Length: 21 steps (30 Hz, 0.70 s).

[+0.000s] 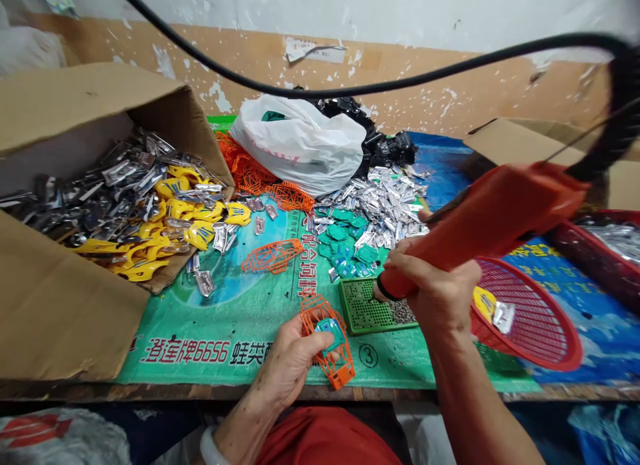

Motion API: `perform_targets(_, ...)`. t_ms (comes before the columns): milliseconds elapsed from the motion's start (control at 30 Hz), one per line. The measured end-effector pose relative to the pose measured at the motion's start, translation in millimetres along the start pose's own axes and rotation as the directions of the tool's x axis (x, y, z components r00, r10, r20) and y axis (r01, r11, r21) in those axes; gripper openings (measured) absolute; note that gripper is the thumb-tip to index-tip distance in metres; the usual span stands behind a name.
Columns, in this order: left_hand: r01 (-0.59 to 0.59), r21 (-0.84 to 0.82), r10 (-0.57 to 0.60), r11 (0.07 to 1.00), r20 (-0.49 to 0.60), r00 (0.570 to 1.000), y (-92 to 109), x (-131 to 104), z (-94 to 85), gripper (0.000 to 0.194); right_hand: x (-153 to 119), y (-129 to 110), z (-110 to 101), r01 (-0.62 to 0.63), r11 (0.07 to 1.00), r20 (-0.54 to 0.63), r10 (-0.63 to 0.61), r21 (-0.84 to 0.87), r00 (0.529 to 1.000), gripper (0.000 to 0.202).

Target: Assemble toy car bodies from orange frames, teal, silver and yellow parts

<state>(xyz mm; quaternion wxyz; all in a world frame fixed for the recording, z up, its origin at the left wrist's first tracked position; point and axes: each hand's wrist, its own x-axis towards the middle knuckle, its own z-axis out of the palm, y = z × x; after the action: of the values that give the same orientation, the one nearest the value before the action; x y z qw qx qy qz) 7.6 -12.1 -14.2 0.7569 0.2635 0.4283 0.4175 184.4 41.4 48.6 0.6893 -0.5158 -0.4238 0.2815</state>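
My left hand (295,348) grips an orange plastic frame (344,366), the thumb pressing on a teal piece (330,332) set inside it. My right hand (440,288) is wrapped round a red power tool (495,218), whose black-ringed tip points down at a green perforated tray (363,305). Small dark screws (401,312) lie in the tray's right part. Another orange frame (273,256) rests on the green sheet. Behind the tray are teal pieces (345,235) and a heap of silvery pieces (393,202).
A cardboard box (55,305) at the left spills yellow pieces (200,233). A red basket (550,318) stands right. White bag (305,145), orange frames and black parts lie at the back. A black cable (320,92) crosses above.
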Motion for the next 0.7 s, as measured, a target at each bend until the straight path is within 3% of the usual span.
perform_targets(267,0.067,-0.042,-0.066,0.997,0.004,0.998,1,1,2.0,0.035,-28,-45,15,-0.058,0.964,0.212,0.002,0.258,0.977,0.039)
perform_targets(500,0.046,-0.066,-0.045,0.997,0.020,0.999,0,2,2.0,0.032,-45,-41,25,-0.119,0.936,0.281,0.022,0.332,0.960,0.056)
perform_targets(700,0.036,-0.061,-0.033,0.998,0.050,0.998,-1,3,1.4,0.027,-48,-37,25,-0.115,0.944,0.296,0.020,0.309,0.955,0.053)
